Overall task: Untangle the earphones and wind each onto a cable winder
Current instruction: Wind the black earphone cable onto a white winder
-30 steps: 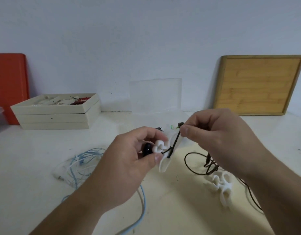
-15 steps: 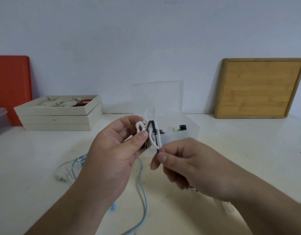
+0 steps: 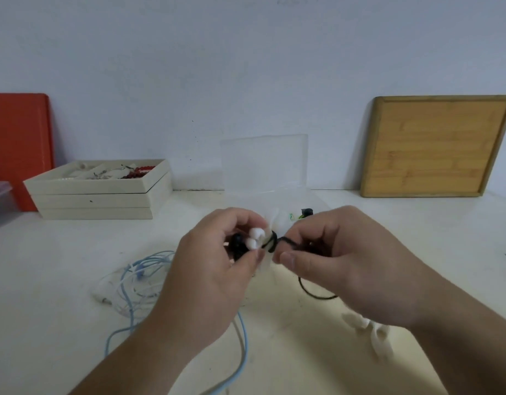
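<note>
My left hand (image 3: 214, 269) pinches a white cable winder (image 3: 256, 240) above the table, with a black earbud (image 3: 237, 241) held against it. A few turns of black earphone cable (image 3: 274, 243) cross the winder's middle. My right hand (image 3: 345, 263) grips that cable just right of the winder, and the slack hangs in a loop (image 3: 314, 293) down to the table. A second white winder (image 3: 374, 334) lies on the table under my right wrist. Tangled light blue and white earphones (image 3: 134, 283) lie at the left.
An open clear plastic box (image 3: 264, 169) stands behind my hands with small items inside. Stacked cream trays (image 3: 103, 198) sit at the back left beside an orange board (image 3: 17, 143). A wooden board (image 3: 437, 146) leans on the wall at the right.
My right hand has swung from below the winder up to its right side, drawing the black cable across it. The winder has tipped from upright to sideways in my left hand.
</note>
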A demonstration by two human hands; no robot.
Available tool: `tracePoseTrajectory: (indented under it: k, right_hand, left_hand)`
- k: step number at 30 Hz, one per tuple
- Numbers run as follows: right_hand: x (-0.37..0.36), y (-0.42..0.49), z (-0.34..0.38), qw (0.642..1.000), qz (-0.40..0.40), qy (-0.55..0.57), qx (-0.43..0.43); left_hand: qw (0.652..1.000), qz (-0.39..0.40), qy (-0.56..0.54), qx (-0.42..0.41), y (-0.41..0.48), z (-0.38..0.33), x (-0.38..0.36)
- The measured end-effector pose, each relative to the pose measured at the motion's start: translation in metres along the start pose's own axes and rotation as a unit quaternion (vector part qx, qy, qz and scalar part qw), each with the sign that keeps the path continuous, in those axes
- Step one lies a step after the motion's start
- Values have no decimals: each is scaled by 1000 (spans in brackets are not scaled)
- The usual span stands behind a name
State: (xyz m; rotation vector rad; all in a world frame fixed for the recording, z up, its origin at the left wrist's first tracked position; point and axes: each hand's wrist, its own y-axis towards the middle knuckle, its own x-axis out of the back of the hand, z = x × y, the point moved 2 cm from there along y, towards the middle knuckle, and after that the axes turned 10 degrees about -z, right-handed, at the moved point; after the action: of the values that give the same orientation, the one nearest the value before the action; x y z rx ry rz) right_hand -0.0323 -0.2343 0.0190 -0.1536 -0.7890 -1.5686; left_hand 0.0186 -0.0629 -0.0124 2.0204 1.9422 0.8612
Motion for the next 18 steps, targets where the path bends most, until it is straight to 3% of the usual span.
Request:
tracePoseTrajectory:
  k: [3, 6, 14, 18]
  right_hand:
    - [9, 1, 0, 986, -115, -120, 34]
    - [19, 5, -5, 984, -175, -40, -19]
    - [18, 10, -23, 979, -154, 73, -111]
    - [13, 11, -22, 987, -108, 54, -108]
  left_hand:
    - [999, 36, -7, 7, -3, -2, -5]
    - [995, 78, -60, 29, -3, -6, -5]
    - [958, 135, -230, 105, 0, -6, -3]
    - [929, 149, -311, 136, 2, -6, -2]
